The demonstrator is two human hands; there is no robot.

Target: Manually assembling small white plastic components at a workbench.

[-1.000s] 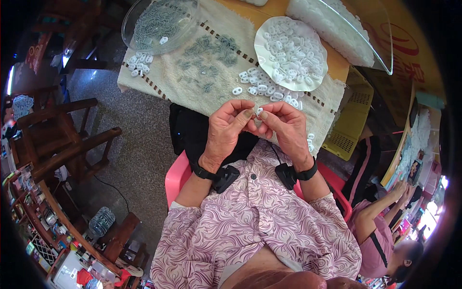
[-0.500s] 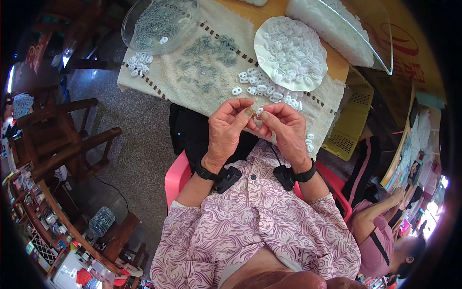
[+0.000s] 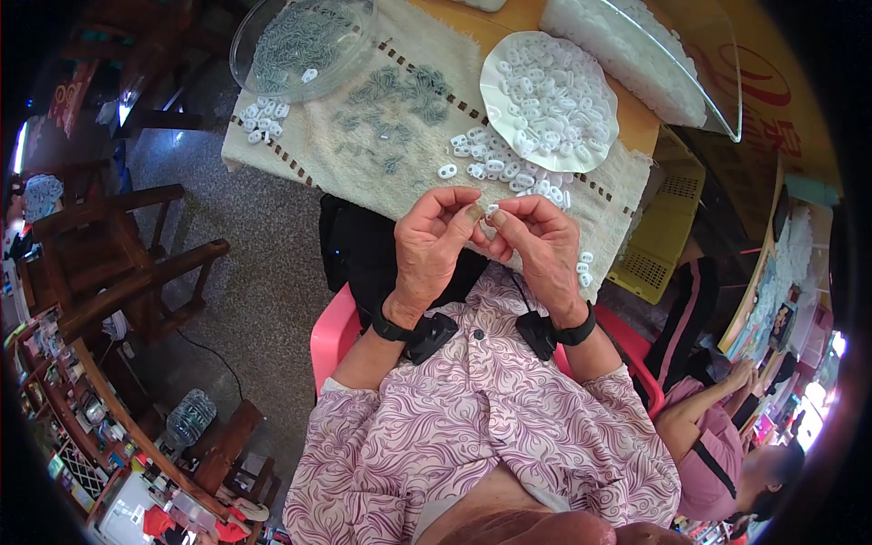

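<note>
Over the near edge of the cloth, my left hand [image 3: 429, 243] and my right hand [image 3: 548, 250] meet with fingertips almost touching. Between the right thumb and forefinger sits a small white oval plastic piece [image 3: 492, 209], partly covered by the fingers. My left thumb and forefinger are pinched together beside it; whatever they hold is too small to make out. Just beyond the hands lies a loose group of white two-holed oval pieces [image 3: 495, 166], spilling from beside a scalloped white plate [image 3: 610, 136] heaped with more. Small grey metal bits, spring-like, form a pile [image 3: 427, 98] on the cloth [image 3: 313, 154].
A clear round bowl [image 3: 238, 65] of grey bits stands far left, with several white ovals [image 3: 263, 120] beside it. Far right is a clear bin [image 3: 727, 91] of white pieces. A yellow crate [image 3: 647, 272], a wooden chair [image 3: 109, 227] and a seated person [image 3: 704, 454] flank the table.
Both hands stay almost in place, with only slight fingertip movement around the white piece. The seated person's arm at the right has shifted a little.
</note>
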